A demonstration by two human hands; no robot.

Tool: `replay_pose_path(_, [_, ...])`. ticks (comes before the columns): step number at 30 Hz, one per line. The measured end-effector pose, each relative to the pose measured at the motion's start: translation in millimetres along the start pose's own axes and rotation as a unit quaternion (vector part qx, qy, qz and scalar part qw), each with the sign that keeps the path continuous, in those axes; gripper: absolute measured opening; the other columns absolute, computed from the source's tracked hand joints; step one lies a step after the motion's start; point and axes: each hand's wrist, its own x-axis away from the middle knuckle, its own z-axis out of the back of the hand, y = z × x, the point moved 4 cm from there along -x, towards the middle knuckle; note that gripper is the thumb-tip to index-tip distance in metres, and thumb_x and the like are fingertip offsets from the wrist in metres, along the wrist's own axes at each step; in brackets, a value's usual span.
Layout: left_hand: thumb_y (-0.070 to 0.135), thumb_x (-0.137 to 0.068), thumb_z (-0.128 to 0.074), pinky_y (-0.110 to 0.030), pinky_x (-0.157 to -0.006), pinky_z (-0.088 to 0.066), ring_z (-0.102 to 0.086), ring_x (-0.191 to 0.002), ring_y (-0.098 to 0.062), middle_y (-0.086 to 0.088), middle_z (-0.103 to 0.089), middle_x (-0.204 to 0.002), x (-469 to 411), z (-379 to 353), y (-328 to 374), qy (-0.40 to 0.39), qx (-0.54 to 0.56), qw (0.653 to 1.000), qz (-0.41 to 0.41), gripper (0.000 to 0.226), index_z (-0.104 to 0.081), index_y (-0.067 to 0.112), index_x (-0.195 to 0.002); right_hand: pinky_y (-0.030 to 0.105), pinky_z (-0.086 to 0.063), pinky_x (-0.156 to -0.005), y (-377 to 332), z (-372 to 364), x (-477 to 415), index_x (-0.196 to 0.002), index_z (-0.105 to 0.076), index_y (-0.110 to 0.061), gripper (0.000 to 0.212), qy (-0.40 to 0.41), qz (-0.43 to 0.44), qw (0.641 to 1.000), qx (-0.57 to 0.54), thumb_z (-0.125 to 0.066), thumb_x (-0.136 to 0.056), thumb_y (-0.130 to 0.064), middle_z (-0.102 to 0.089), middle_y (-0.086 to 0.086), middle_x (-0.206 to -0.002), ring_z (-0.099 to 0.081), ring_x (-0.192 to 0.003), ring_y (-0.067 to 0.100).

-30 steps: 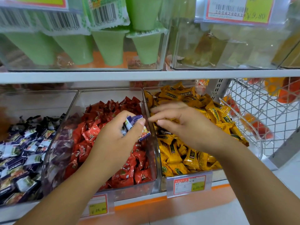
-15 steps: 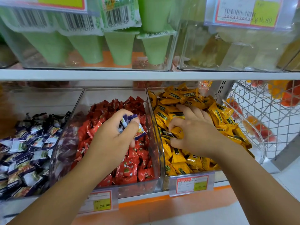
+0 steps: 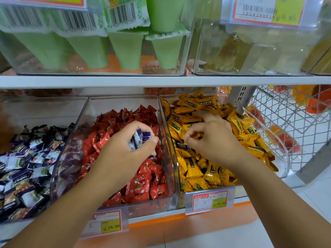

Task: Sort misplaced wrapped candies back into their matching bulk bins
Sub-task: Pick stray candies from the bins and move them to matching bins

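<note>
Purple-wrapped candies [image 3: 139, 138] are clutched in the left grip [image 3: 125, 153] over the red-candy bin [image 3: 123, 104], evidently collected for return. Right of that bin, the right grip [image 3: 213, 140] is curled among yellow candies [image 3: 197, 169]; its catch cannot be told.

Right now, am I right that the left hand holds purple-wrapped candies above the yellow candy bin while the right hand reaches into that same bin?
Not quite: the head view shows the left hand holding the purple-wrapped candies above the red candy bin, not the yellow one. The right hand does reach into the yellow candy bin.
</note>
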Motion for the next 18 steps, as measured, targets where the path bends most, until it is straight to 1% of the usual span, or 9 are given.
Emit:
replay_pose_path(2, [0.039,-0.082,-0.065,-0.017,-0.051,-0.042,-0.049,-0.051,-0.006,0.009,-0.064,-0.069,0.4,-1.3,0.9,0.003,-0.015,1.0,-0.007,0.013,-0.057,0.029,-0.08,0.04,-0.014,-0.113,-0.9,6.0,1.7,-0.079,-0.065,-0.044,0.01,-0.002,-0.004,1.0,-0.027,-0.063,-0.088,-0.04,-0.036,-0.011,-0.148,-0.024,-0.138,0.015])
replay_pose_path(3, [0.04,-0.081,-0.066,-0.014,-0.051,-0.04,-0.047,-0.05,-0.004,0.011,-0.06,-0.065,0.4,-2.4,1.6,0.005,-0.019,1.0,-0.008,0.015,-0.057,0.029,-0.079,0.04,-0.014,-0.114,-1.5,6.5,2.4,-0.083,-0.066,-0.043,0.008,-0.009,-0.001,1.0,-0.013,-0.062,-0.089,-0.04,-0.034,-0.011,-0.15,-0.022,-0.139,0.015])
replay_pose_path(5, [0.038,-0.082,-0.067,-0.012,-0.05,-0.039,-0.046,-0.05,-0.002,0.013,-0.056,-0.064,0.1,-4.9,2.2,0.008,-0.033,0.999,-0.009,0.015,-0.056,0.029,-0.079,0.04,-0.012,-0.115,-1.0,1.4,3.7,-0.096,-0.068,-0.042,0.01,-0.038,0.01,0.998,0.05,-0.062,-0.088,-0.041,-0.025,-0.008,-0.155,-0.016,-0.142,0.018])
replay_pose_path(7, [0.038,-0.084,-0.065,-0.013,-0.052,-0.041,-0.048,-0.054,-0.002,0.009,-0.06,-0.072,0.0,-5.8,2.3,0.014,-0.043,0.999,-0.009,0.012,-0.057,0.03,-0.082,0.04,-0.011,-0.116,0.2,-5.4,3.7,-0.105,-0.065,-0.042,0.019,-0.058,0.018,0.992,0.11,-0.062,-0.087,-0.042,-0.018,-0.005,-0.157,-0.011,-0.143,0.022])
replay_pose_path(11, [0.035,-0.086,-0.063,-0.014,-0.049,-0.04,-0.046,-0.051,-0.006,0.005,-0.061,-0.076,1.6,-6.0,3.4,0.014,-0.044,0.999,-0.011,0.008,-0.057,0.03,-0.084,0.04,-0.014,-0.114,-2.6,-7.8,2.1,-0.099,-0.066,-0.039,0.011,-0.047,0.019,0.991,0.127,-0.06,-0.089,-0.041,-0.02,-0.003,-0.155,-0.015,-0.141,0.023])
replay_pose_path(13, [0.034,-0.087,-0.062,-0.018,-0.052,-0.041,-0.048,-0.055,-0.018,0.0,-0.06,-0.078,2.2,-5.0,3.6,0.015,-0.041,0.999,-0.008,0.008,-0.056,0.028,-0.084,0.04,-0.011,-0.114,-3.2,-8.6,1.8,-0.092,-0.065,-0.039,0.006,-0.043,0.013,0.993,0.108,-0.06,-0.089,-0.04,-0.023,-0.003,-0.154,-0.016,-0.141,0.022])
replay_pose_path(15, [0.035,-0.086,-0.06,-0.022,-0.051,-0.043,-0.049,-0.055,-0.022,-0.006,-0.06,-0.076,1.9,-3.4,1.4,0.013,-0.04,0.999,0.002,0.009,-0.056,0.028,-0.083,0.041,-0.009,-0.115,-3.0,-5.4,1.3,-0.081,-0.063,-0.04,0.005,-0.028,0.002,0.998,0.048,-0.064,-0.086,-0.038,-0.03,-0.005,-0.151,-0.021,-0.14,0.02])
replay_pose_path(17, [0.032,-0.086,-0.06,-0.028,-0.047,-0.045,-0.052,-0.053,-0.023,-0.007,-0.064,-0.073,0.2,-2.0,-1.0,0.017,-0.037,0.999,0.018,0.007,-0.055,0.028,-0.083,0.043,-0.015,-0.114,-1.4,1.3,1.1,-0.074,-0.06,-0.039,0.013,-0.005,-0.007,0.999,-0.04,-0.068,-0.082,-0.034,-0.041,-0.007,-0.142,-0.03,-0.136,0.019])
replay_pose_path(18, [0.027,-0.088,-0.06,-0.028,-0.044,-0.045,-0.055,-0.052,-0.02,-0.006,-0.066,-0.073,-0.7,-1.7,-2.3,0.023,-0.024,0.999,0.026,0.008,-0.055,0.028,-0.082,0.042,-0.022,-0.113,-0.9,5.2,1.5,-0.072,-0.06,-0.038,0.014,0.004,-0.008,0.996,-0.084,-0.069,-0.082,-0.033,-0.046,-0.009,-0.135,-0.035,-0.132,0.018])
